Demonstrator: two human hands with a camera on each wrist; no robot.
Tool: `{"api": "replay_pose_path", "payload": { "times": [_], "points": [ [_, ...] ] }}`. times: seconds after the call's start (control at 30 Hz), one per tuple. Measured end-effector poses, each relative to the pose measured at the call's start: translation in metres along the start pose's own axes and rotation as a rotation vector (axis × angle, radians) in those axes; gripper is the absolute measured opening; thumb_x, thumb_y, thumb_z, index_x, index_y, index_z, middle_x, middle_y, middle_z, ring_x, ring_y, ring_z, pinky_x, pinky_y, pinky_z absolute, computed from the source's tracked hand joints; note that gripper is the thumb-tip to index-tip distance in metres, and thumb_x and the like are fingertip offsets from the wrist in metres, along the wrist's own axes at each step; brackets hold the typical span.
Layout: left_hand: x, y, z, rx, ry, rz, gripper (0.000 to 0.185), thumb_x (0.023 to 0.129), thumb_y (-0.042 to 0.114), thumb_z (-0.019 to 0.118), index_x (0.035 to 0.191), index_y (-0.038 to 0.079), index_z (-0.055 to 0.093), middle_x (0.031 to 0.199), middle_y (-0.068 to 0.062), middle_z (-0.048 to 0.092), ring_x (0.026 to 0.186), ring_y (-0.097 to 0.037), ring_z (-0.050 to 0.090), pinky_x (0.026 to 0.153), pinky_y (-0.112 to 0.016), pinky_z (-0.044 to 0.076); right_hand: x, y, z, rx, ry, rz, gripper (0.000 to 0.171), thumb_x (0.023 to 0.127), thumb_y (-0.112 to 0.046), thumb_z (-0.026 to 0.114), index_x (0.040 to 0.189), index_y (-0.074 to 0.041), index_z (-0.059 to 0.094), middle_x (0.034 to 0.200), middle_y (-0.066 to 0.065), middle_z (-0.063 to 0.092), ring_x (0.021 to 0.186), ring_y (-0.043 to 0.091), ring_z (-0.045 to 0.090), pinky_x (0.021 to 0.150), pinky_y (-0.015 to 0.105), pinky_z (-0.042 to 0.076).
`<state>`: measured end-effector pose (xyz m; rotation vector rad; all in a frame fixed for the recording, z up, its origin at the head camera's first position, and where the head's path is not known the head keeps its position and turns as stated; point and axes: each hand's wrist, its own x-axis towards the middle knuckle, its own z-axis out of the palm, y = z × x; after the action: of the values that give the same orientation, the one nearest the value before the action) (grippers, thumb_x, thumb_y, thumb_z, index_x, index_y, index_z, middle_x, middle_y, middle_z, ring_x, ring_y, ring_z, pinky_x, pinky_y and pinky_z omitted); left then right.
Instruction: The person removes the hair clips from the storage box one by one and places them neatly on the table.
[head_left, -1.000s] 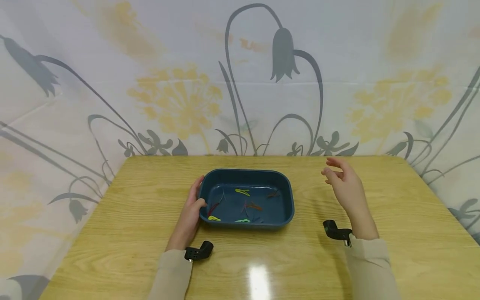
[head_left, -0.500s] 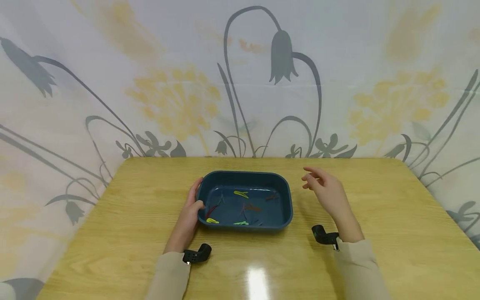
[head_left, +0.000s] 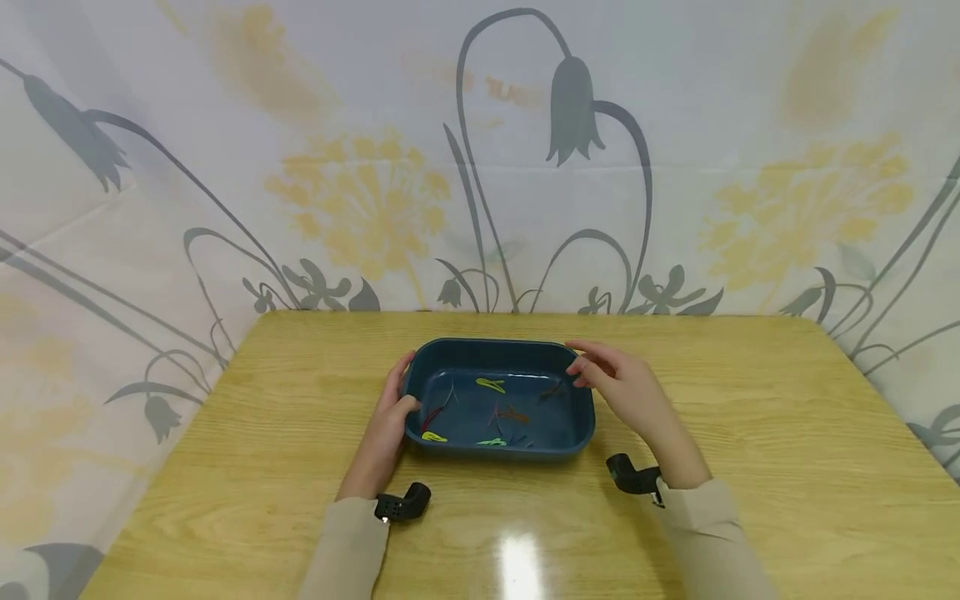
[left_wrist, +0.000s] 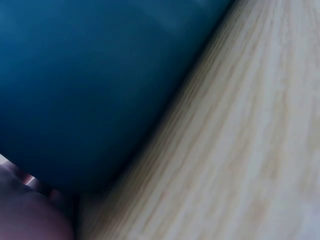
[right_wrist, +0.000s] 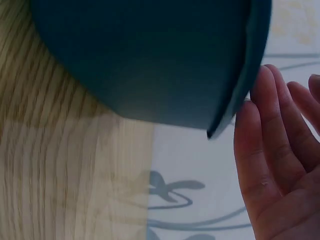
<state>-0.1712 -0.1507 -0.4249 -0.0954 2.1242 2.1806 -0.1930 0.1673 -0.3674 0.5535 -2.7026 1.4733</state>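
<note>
gripping smooth rounded blue tray (head_left: 572, 439), left hand (head_left: 384, 429).

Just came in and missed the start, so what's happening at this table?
A person sits at a wooden table with a blue tray holding small coloured clips. The left hand grips the tray's left rim. The right hand, fingers relaxed, is at the tray's right rim.
</note>
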Motion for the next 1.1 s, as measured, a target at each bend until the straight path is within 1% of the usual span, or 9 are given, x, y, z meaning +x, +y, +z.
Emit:
{"api": "replay_pose_path", "payload": {
  "times": [0.23, 0.33, 0.4, 0.5, 0.63, 0.83, 0.9, 1.07, 1.1],
  "points": [
    [0.001, 0.002, 0.003, 0.018, 0.012, 0.025, 0.058, 0.091, 0.009, 0.043, 0.141, 0.035, 0.028, 0.150, 0.008, 0.019, 0.138, -0.015, 0.016, 0.111, -0.046, 0.015, 0.001, -0.007, 0.012, 0.088, -0.097, -0.016, 0.035, 0.097, -0.022, 0.046, 0.131, -0.014, 0.049, 0.100, 0.012, 0.063, 0.090, 0.031, 0.062, 0.080, 0.043, 0.051],
    [0.002, 0.003, 0.003, 0.008, 0.001, 0.034, 0.056, 0.093, 0.009, 0.043, 0.140, 0.036, 0.030, 0.151, 0.007, 0.019, 0.138, -0.017, 0.018, 0.110, -0.046, 0.015, 0.000, -0.009, 0.016, 0.082, -0.135, -0.016, 0.035, 0.096, -0.020, 0.048, 0.131, -0.015, 0.049, 0.101, 0.013, 0.063, 0.090, 0.030, 0.062, 0.080, 0.042, 0.051],
    [0.002, 0.002, 0.003, 0.007, 0.009, 0.036, 0.053, 0.094, 0.012, 0.043, 0.140, 0.036, 0.031, 0.151, 0.006, 0.019, 0.138, -0.018, 0.018, 0.111, -0.047, 0.014, 0.001, -0.009, 0.020, 0.053, -0.164, -0.024, 0.035, 0.096, -0.020, 0.048, 0.131, -0.016, 0.049, 0.102, 0.013, 0.064, 0.090, 0.027, 0.063, 0.079, 0.039, 0.051],
    [0.001, 0.000, 0.001, 0.005, 0.031, 0.024, 0.046, 0.096, 0.022, 0.045, 0.137, 0.039, 0.034, 0.150, 0.007, 0.021, 0.139, -0.017, 0.015, 0.112, -0.049, 0.012, 0.001, -0.011, 0.025, 0.003, -0.206, -0.025, 0.036, 0.096, -0.024, 0.049, 0.131, -0.018, 0.049, 0.105, 0.010, 0.065, 0.092, 0.020, 0.062, 0.076, 0.034, 0.050],
    [0.001, -0.001, -0.001, -0.007, 0.045, 0.012, 0.039, 0.097, 0.036, 0.044, 0.134, 0.041, 0.037, 0.148, 0.010, 0.022, 0.139, -0.015, 0.015, 0.112, -0.049, 0.010, 0.001, -0.012, 0.030, -0.051, -0.226, -0.022, 0.035, 0.095, -0.025, 0.050, 0.130, -0.020, 0.050, 0.108, 0.006, 0.065, 0.093, 0.013, 0.060, 0.073, 0.030, 0.049],
    [0.001, 0.000, -0.001, -0.011, 0.061, 0.004, 0.036, 0.097, 0.037, 0.043, 0.132, 0.043, 0.040, 0.147, 0.009, 0.023, 0.138, -0.016, 0.018, 0.112, -0.048, 0.011, 0.001, -0.017, 0.036, -0.121, -0.243, -0.045, 0.034, 0.094, -0.021, 0.052, 0.128, -0.019, 0.053, 0.104, 0.003, 0.065, 0.090, 0.010, 0.060, 0.072, 0.029, 0.048],
    [-0.003, 0.007, 0.001, -0.012, 0.054, 0.003, 0.037, 0.098, 0.034, 0.042, 0.134, 0.041, 0.039, 0.148, 0.009, 0.022, 0.138, -0.017, 0.018, 0.112, -0.047, 0.011, 0.001, -0.018, 0.037, -0.144, -0.248, -0.050, 0.034, 0.094, -0.022, 0.053, 0.128, -0.019, 0.053, 0.102, 0.002, 0.065, 0.088, 0.009, 0.060, 0.071, 0.028, 0.048],
    [-0.003, 0.006, 0.001, -0.008, 0.048, 0.011, 0.038, 0.098, 0.034, 0.042, 0.135, 0.040, 0.038, 0.148, 0.011, 0.021, 0.138, -0.015, 0.016, 0.112, -0.047, 0.012, 0.001, -0.020, 0.043, -0.243, -0.250, -0.087, 0.033, 0.092, -0.022, 0.055, 0.125, -0.017, 0.056, 0.094, -0.007, 0.065, 0.081, 0.005, 0.059, 0.067, 0.025, 0.047],
    [-0.002, 0.003, 0.000, -0.006, 0.052, 0.016, 0.038, 0.097, 0.035, 0.043, 0.134, 0.041, 0.039, 0.147, 0.012, 0.022, 0.138, -0.015, 0.017, 0.112, -0.047, 0.012, 0.001, -0.020, 0.045, -0.273, -0.251, -0.095, 0.032, 0.092, -0.023, 0.056, 0.124, -0.017, 0.057, 0.092, -0.009, 0.065, 0.079, 0.003, 0.058, 0.066, 0.024, 0.046]
  ]
}}
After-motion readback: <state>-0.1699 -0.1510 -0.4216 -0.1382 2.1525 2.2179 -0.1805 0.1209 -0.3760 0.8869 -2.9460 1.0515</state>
